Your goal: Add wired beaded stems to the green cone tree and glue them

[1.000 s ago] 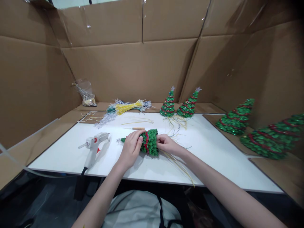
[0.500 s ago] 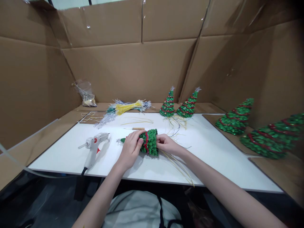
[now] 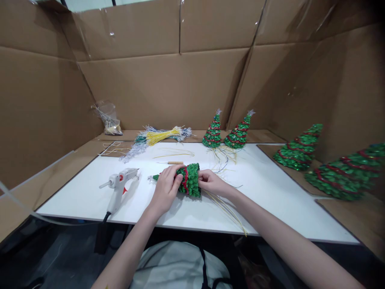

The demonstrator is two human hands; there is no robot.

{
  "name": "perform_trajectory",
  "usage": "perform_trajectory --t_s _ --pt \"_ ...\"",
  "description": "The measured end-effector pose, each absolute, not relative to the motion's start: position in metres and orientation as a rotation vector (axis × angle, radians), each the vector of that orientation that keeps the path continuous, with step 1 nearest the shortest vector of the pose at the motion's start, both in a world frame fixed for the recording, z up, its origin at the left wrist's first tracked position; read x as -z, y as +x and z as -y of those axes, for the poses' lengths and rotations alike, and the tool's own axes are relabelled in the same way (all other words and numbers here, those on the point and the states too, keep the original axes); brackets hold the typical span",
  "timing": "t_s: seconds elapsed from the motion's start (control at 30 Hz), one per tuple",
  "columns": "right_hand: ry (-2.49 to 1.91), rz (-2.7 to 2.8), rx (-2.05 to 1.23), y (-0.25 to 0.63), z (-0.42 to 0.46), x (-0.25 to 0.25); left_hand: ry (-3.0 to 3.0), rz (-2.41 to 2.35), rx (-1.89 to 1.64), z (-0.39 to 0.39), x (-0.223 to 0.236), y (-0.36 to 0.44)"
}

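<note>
Almost nothing has shifted since a second ago: both hands sit where they were on the small green tree [image 3: 190, 180], and only the loose yellow strands [image 3: 226, 209] trailing from its base lie at a slightly different angle. The tree lies on its side on the white board [image 3: 264, 192], tip pointing left. The left hand [image 3: 166, 189] is curled over its narrow half, fingers pressed together on the foliage; the right hand [image 3: 211, 182] pinches the wide base end, where the strands come out. To work well here, the left hand should hold the cone steady without crushing the leaves, I judge, while the right gathers the strands close to the base. The glue gun [image 3: 119, 188] lies left of the hands, near but untouched. Just beyond lies a thin wooden-handled tool [image 3: 171, 162], then the bundle of yellow and silver wires [image 3: 159, 136] and two finished trees [image 3: 225, 132] standing by the cardboard wall [image 3: 162, 84].
</note>
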State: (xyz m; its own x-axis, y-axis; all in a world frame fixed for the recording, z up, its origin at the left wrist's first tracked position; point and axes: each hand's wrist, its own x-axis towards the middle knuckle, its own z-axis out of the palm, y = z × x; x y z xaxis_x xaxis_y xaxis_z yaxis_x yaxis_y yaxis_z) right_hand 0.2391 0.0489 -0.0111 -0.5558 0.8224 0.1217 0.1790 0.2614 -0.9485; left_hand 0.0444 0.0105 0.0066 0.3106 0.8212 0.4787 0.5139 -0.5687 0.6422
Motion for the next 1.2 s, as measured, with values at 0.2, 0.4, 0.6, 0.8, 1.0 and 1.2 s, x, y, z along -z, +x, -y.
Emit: perform_trajectory --t_s 0.2,0.4,0.6,0.8,1.0,1.2 --pt "-0.926 1.910 -1.306 0.2394 -0.0490 0.0105 2.223 -1.168 -1.140 -0.0105 -0.0048 0.0419" --pt "-0.911 1.898 -1.327 0.2388 -0.0474 0.0096 2.225 -1.171 -1.135 -0.0105 -0.0063 0.0422" --pt "-0.912 1.904 -1.332 0.2379 -0.0467 0.0077 2.219 -1.187 -1.132 -0.0097 -0.0076 0.0434" --pt "-0.909 1.907 -1.296 0.2379 -0.0480 0.0099 2.214 -1.195 -1.134 -0.0093 -0.0079 0.0437" --pt "-0.907 1.910 -1.305 0.2385 -0.0474 0.0088 2.226 -1.137 -1.129 -0.0096 -0.0079 0.0404" --pt "-0.899 1.893 -1.320 0.2376 -0.0456 0.0072 2.227 -1.142 -1.122 -0.0093 -0.0070 0.0394"
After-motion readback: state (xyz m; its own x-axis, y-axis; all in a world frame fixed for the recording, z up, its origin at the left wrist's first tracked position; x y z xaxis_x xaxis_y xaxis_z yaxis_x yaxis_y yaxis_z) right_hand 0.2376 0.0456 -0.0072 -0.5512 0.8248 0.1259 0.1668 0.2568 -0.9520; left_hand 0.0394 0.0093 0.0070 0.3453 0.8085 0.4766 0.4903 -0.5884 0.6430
